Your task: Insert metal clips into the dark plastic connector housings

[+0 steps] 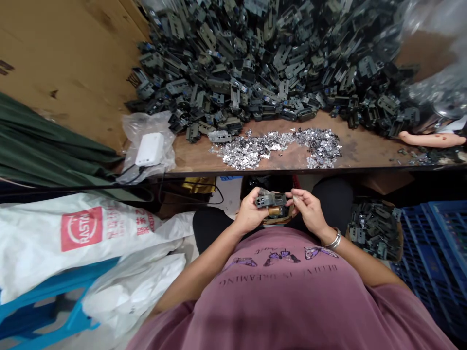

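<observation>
My left hand (250, 212) is closed around a dark grey slotted metal-looking part (270, 200), held above my lap. My right hand (308, 210) is just beside the part's right end, with thumb and forefinger pinched together. Whatever sits between those fingertips, if anything, is too small to make out. Under the part, a brownish-gold cylindrical thing (275, 211) shows, partly hidden. Beyond my hands, a heap of small shiny metal pieces (248, 150) lies along the near side of the wooden table (197, 158).
A large pile of similar dark parts (233, 68) covers the table's back. A white box-shaped device (149, 149) rests on clear plastic at left. More parts fill a box (375, 228) at right, near blue crates (423, 243). White sacks (32, 238) lie left.
</observation>
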The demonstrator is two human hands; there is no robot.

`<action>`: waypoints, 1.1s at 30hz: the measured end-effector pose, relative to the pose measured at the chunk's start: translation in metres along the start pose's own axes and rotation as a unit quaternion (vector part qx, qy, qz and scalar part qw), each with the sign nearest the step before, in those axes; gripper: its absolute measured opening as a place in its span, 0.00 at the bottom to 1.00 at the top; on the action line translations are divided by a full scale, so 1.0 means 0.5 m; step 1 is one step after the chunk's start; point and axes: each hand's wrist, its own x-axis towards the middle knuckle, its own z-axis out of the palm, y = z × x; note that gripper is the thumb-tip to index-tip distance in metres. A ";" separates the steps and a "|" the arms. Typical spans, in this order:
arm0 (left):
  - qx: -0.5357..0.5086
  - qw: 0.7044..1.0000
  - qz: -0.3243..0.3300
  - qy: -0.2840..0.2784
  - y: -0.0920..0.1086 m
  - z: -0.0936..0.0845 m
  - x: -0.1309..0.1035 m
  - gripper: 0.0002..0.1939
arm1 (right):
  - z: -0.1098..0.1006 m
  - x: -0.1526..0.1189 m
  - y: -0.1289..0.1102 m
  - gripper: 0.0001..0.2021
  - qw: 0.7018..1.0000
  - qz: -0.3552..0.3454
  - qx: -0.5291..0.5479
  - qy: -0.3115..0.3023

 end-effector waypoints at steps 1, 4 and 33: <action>0.005 1.000 0.004 0.000 0.001 0.002 -0.002 0.23 | 0.009 0.004 -0.002 0.14 0.998 0.049 0.046 -0.015; 0.008 1.000 0.015 0.003 -0.006 0.008 -0.006 0.24 | 0.034 0.017 -0.006 0.14 0.977 0.145 0.143 -0.064; -0.331 0.921 -0.192 -0.067 -0.010 -0.036 0.000 0.30 | 0.015 0.198 -0.056 0.16 0.914 -0.127 -0.332 -0.196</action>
